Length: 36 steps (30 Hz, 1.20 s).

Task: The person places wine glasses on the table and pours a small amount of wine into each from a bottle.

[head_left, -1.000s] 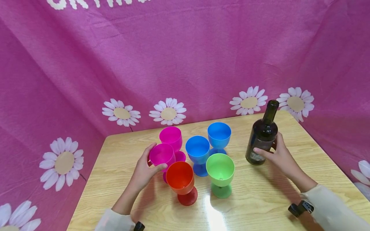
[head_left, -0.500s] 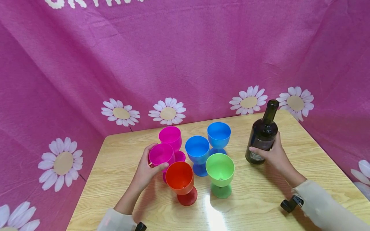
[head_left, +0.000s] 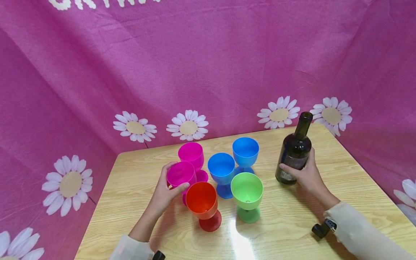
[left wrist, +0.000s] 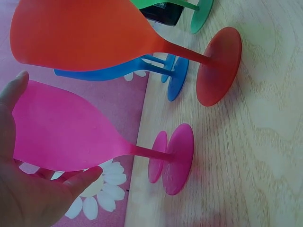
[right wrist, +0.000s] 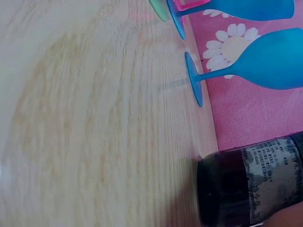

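Note:
My left hand holds the bowl of the nearer pink goblet, thumb on one side and fingers round the other. In the left wrist view this goblet stands with its foot on the tabletop. At the right, my right hand grips a dark glass wine bottle low on its body, with the thumb across the label. The bottle is upright and uncapped. The right wrist view shows its base and printed label, with only a bit of the hand at the lower edge.
A red goblet stands just right of my left thumb, with a green goblet beside it. Behind are two blue goblets and another pink goblet. A pink flowered cloth hangs beyond the wooden table.
My right hand's thumb has slid left across the bottle's label and the right wrist has shifted left. The bottle, goblets and left hand stay almost where they were.

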### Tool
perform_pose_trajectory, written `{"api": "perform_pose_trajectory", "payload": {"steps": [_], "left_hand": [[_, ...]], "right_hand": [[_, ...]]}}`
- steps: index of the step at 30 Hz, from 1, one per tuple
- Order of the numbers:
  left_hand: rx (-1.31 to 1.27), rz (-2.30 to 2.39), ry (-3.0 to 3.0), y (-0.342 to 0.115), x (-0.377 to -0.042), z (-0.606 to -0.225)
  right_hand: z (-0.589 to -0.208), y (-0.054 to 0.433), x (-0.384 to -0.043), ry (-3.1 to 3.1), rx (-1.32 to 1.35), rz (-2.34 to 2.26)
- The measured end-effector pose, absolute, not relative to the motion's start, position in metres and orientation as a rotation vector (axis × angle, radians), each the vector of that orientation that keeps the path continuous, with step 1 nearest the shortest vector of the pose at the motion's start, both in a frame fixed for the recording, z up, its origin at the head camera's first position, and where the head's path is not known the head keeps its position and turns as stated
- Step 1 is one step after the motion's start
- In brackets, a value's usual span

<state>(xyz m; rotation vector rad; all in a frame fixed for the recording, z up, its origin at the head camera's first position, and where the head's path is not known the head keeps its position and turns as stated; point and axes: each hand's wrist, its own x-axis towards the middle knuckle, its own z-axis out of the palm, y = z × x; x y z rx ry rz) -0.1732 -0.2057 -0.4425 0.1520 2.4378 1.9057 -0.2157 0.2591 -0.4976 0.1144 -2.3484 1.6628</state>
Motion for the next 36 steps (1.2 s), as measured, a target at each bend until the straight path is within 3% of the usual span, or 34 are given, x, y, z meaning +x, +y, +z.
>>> {"api": "perform_pose_trajectory", "payload": {"steps": [20,36], "left_hand": [[0.171,1.906,2.431,-0.207,-0.174,-0.444],[0.171,1.913,2.434,-0.207,-0.175,-0.445]], "right_hand": [[-0.491,0.251,-0.212,-2.371,0.169,1.643],[-0.449,0.238,-0.202,-2.402,0.224,1.613]]}}
